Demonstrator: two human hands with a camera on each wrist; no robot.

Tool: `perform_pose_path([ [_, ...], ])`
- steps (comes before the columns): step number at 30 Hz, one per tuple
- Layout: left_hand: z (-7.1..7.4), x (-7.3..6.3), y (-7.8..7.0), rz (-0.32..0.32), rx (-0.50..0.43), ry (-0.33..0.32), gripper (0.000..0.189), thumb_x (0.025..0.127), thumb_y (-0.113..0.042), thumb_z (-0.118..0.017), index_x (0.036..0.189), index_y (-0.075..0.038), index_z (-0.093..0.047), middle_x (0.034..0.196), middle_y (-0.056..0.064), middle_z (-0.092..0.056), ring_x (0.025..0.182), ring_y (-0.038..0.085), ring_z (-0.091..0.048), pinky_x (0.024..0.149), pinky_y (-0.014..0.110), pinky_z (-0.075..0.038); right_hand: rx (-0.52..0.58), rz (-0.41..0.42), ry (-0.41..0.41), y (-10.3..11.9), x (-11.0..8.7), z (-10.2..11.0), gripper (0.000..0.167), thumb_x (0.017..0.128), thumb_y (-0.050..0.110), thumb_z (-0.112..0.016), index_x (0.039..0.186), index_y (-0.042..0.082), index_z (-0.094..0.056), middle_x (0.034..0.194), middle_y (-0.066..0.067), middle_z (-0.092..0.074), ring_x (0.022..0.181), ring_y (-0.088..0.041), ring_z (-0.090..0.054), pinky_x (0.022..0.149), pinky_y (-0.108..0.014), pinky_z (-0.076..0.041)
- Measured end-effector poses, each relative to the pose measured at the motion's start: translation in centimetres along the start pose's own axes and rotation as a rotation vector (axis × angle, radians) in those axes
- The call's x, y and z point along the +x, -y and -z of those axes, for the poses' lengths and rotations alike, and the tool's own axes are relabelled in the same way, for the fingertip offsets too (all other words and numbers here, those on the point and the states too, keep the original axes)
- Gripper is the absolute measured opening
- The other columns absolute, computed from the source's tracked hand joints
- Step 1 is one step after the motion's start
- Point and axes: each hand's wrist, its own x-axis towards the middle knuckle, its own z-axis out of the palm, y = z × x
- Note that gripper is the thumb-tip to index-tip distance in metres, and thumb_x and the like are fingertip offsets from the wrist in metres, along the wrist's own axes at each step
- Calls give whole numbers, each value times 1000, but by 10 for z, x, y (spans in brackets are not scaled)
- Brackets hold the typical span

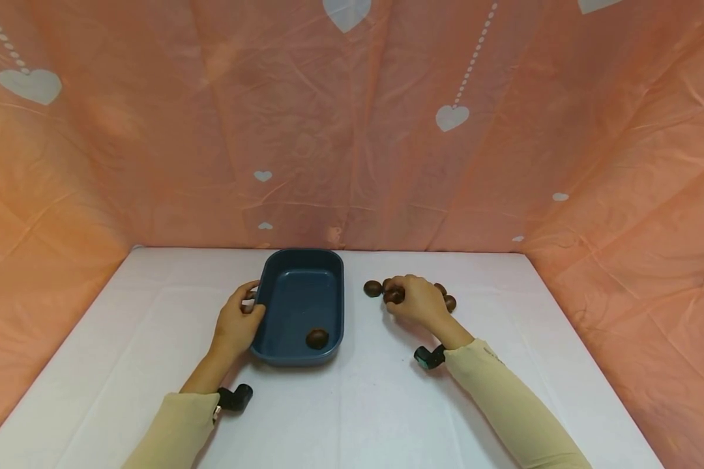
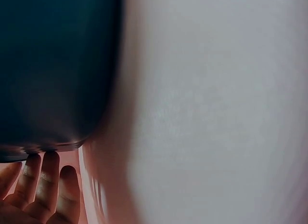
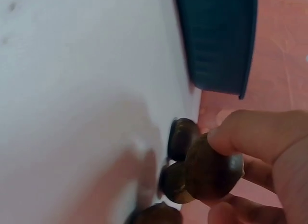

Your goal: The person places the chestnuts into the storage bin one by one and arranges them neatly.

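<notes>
Brown chestnut (image 3: pixel 208 172) pinched in right hand (image 1: pixel 420 302) fingers; left hand (image 1: pixel 234 324) fingers grasping blue tray (image 1: pixel 301 296) edge.

The white table (image 1: pixel 340 417) bears a blue tray (image 1: pixel 299 293) and brown chestnuts (image 1: pixel 372 288) (clustered to the tray's right).

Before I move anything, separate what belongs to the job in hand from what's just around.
In use:
blue tray, touched by left hand
held chestnut, in right hand
second chestnut, inside tray
loose chestnuts near right hand

Just around:
white tabletop
orange backdrop
black wrist cameras
</notes>
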Motion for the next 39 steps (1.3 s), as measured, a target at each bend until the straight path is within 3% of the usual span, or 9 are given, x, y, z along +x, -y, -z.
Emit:
perform_pose_path([
  [10, 0, 0, 1, 3, -4, -2, 49, 92, -12, -51, 141, -15, -46, 126, 15, -57, 99, 27, -61, 75, 29, -47, 83, 63, -30, 16, 0, 10, 30, 74, 29, -74, 103, 23, -70, 88, 5, -67, 75, -14, -59, 64, -32, -45],
  [15, 0, 1, 1, 2, 1, -2, 49, 92, -13, -51, 141, -15, -46, 126, 16, -57, 99, 27, -61, 75, 29, -47, 133, 115, -41, 28, 1, 12, 30, 74, 29, -74, 103, 24, -70, 92, 8, -69, 84, -12, -64, 70, -33, -48],
  [22, 0, 1, 1, -4, -1, 0, 49, 92, -13, -51, 141, -15, -46, 126, 16, -57, 99, 27, -61, 75, 30, -47, 183, 188, -67, 47, 4, 13, 32, 72, 26, -74, 104, 22, -71, 93, 8, -69, 82, -11, -62, 73, -33, -49],
  [27, 0, 1, 1, -1, -2, 3, 49, 92, -13, -51, 141, -15, -46, 127, 15, -57, 99, 27, -61, 74, 29, -47, 224, 212, -50, 59, 6, 11, 32, 73, 25, -75, 105, 22, -71, 94, 9, -70, 87, -12, -66, 75, -33, -49],
  [34, 0, 1, 1, -8, 2, 4, 49, 92, -13, -51, 141, -14, -45, 127, 16, -57, 100, 28, -61, 75, 30, -48, 214, 238, -27, 72, 10, 4, 31, 74, 25, -75, 104, 25, -71, 98, 9, -69, 76, -13, -55, 69, -27, -45],
  [39, 0, 1, 0, -9, 0, 5, 50, 92, -13, -51, 141, -14, -45, 127, 16, -57, 101, 28, -62, 76, 31, -47, 237, 255, 26, 79, 10, -4, 31, 76, 26, -73, 106, 24, -70, 103, 7, -69, 87, -19, -62, 73, -28, -47],
])
